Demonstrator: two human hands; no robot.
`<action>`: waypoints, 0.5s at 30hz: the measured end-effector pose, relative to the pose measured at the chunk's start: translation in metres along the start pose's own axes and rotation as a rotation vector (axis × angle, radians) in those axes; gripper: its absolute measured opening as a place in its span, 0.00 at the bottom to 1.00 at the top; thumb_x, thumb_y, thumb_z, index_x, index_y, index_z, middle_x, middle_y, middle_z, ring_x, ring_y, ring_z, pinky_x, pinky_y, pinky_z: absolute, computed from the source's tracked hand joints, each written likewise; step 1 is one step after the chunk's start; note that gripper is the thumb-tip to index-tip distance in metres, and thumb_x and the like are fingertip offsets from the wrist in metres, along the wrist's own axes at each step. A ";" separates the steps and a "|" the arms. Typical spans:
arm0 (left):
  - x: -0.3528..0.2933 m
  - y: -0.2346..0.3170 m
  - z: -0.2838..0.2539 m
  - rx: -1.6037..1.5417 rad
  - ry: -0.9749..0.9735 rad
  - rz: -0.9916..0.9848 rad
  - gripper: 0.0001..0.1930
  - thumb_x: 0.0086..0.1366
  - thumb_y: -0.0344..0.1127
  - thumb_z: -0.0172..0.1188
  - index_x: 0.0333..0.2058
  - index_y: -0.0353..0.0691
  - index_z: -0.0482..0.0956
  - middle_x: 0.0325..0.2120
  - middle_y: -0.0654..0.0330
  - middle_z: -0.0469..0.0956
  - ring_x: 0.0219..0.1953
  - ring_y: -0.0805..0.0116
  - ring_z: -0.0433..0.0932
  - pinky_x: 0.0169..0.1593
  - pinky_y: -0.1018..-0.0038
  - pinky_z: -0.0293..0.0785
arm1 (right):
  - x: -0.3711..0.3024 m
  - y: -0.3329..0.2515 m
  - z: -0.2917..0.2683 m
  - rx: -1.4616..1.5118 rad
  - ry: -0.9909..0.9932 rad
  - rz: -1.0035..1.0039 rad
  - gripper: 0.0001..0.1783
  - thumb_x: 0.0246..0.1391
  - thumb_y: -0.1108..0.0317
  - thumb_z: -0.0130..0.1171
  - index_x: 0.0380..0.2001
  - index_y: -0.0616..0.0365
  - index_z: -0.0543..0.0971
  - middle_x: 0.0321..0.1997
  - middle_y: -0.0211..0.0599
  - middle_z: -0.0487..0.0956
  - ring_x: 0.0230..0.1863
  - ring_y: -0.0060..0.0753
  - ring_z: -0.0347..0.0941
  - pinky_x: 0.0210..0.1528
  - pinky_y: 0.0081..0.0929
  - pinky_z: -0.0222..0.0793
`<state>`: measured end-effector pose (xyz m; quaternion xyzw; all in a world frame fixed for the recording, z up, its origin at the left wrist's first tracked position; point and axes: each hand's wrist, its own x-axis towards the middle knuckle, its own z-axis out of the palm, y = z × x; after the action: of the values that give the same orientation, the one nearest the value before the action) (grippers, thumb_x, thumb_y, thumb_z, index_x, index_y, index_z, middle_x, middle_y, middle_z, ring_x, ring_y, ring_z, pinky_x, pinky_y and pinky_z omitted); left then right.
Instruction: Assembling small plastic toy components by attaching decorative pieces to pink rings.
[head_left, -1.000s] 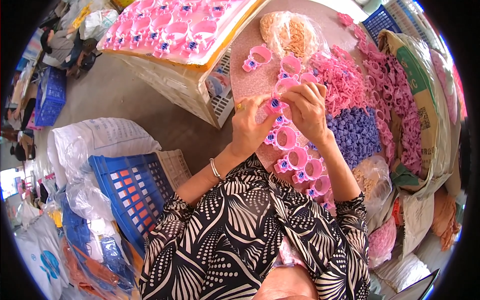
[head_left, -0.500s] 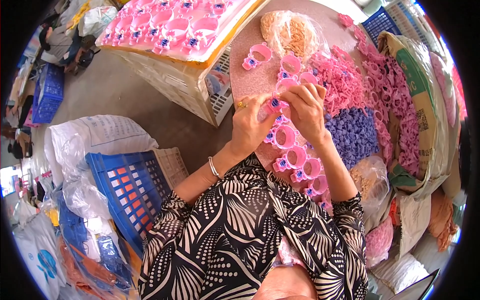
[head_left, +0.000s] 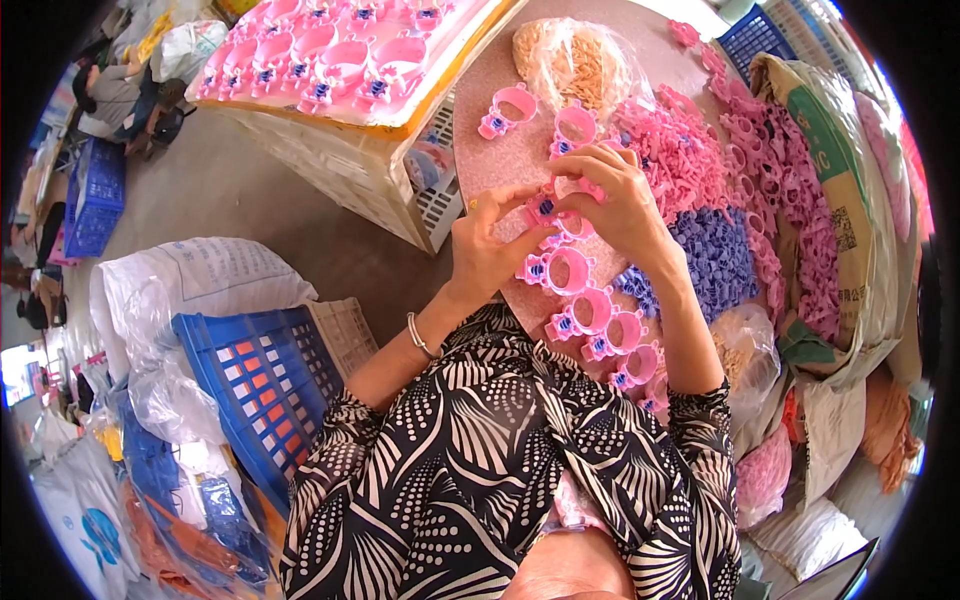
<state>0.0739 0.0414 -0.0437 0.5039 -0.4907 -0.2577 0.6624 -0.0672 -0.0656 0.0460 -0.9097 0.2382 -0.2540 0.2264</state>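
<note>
Over the pink table, my left hand (head_left: 485, 245) has its thumb and index finger closed on a small pink plastic ring piece with a blue part (head_left: 544, 207). Its ring is partly hidden by fingers. My right hand (head_left: 625, 205) is curled against the same piece from the other side, thumb near the blue part. Several finished-looking pink ring pieces (head_left: 592, 311) with blue parts lie in a row toward my body. Another pink ring piece (head_left: 515, 103) lies beyond my hands. To the right are heaps of loose pink parts (head_left: 675, 150) and blue parts (head_left: 715, 260).
A bag of beige parts (head_left: 585, 70) lies at the table's far end. Rows of pink pieces cover a board on a white crate (head_left: 320, 160) at the far left. A blue basket (head_left: 255, 375) stands by my left arm; an open sack (head_left: 845, 230) of pink parts stands right.
My hands have opened out a little around the piece, and the right hand's wrist has shifted rightward. The whole view has shifted slightly left.
</note>
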 end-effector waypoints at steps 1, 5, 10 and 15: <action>0.000 0.000 0.000 -0.001 -0.002 0.001 0.24 0.51 0.27 0.73 0.47 0.33 0.75 0.44 0.52 0.81 0.48 0.64 0.81 0.51 0.73 0.77 | -0.001 0.001 -0.001 -0.001 0.002 0.001 0.16 0.42 0.70 0.69 0.38 0.57 0.82 0.42 0.36 0.80 0.48 0.38 0.75 0.57 0.33 0.62; 0.002 0.005 0.001 0.029 -0.011 0.052 0.24 0.50 0.27 0.73 0.46 0.33 0.75 0.44 0.52 0.81 0.48 0.64 0.81 0.51 0.72 0.78 | -0.006 0.002 -0.001 -0.088 0.062 -0.110 0.12 0.42 0.70 0.68 0.34 0.53 0.82 0.38 0.30 0.80 0.45 0.33 0.75 0.54 0.32 0.62; 0.002 0.012 0.000 0.134 -0.002 0.101 0.23 0.50 0.27 0.74 0.45 0.34 0.76 0.43 0.53 0.81 0.46 0.64 0.82 0.50 0.72 0.78 | -0.007 -0.003 0.001 -0.303 0.084 -0.213 0.09 0.42 0.71 0.65 0.31 0.50 0.82 0.38 0.23 0.78 0.44 0.27 0.72 0.52 0.29 0.58; 0.002 0.014 -0.001 0.216 -0.010 0.125 0.24 0.49 0.29 0.75 0.45 0.35 0.76 0.40 0.55 0.82 0.45 0.67 0.82 0.48 0.73 0.78 | -0.006 -0.004 -0.007 -0.413 -0.073 -0.398 0.13 0.39 0.71 0.62 0.34 0.51 0.81 0.41 0.25 0.77 0.47 0.27 0.71 0.55 0.30 0.57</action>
<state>0.0734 0.0449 -0.0300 0.5394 -0.5494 -0.1641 0.6166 -0.0750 -0.0609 0.0516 -0.9739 0.0936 -0.2067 -0.0096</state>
